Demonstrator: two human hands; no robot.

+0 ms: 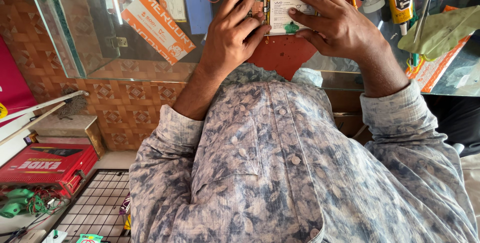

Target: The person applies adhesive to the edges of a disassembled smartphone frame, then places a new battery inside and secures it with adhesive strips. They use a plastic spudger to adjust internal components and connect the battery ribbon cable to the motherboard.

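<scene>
Hands point(235, 38) on opened phone point(280, 13)

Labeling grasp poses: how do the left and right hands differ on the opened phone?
The left hand covers the opened phone at its left end, fingers curled over the exposed circuit part; the right hand lies flatter across the white battery side. The left forearm is bare to the elbow; the right sleeve reaches nearer the wrist. Both press the phone on the red mat.
</scene>
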